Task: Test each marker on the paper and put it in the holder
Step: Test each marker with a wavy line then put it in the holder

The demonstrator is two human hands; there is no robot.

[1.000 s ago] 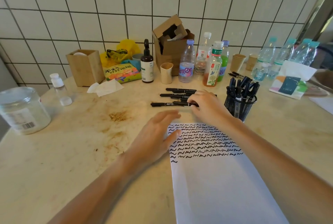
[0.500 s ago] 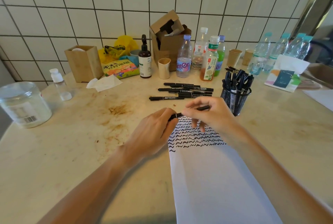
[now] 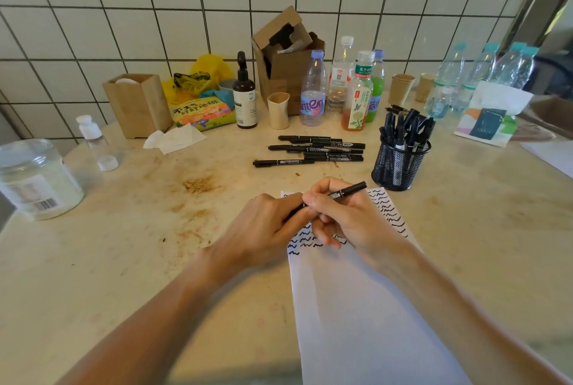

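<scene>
- Head view: both hands met over the top of the paper (image 3: pixel 366 307), which lay on the table (image 3: pixel 124 260) and bore rows of black squiggles.
- The right hand (image 3: pixel 347 217) pinched a black marker (image 3: pixel 348 191) near its middle, its far end pointing toward the mesh holder (image 3: pixel 400 164).
- The left hand (image 3: pixel 266 226) gripped the marker's near end, fingers curled around it.
- More markers (image 3: pixel 313 150) lay loose on the table just left of the holder, which already stood full of pens.

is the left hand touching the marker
Touching. The head view shows the left hand with fingers curled round one end of the marker; the right hand pinches its middle.
</scene>
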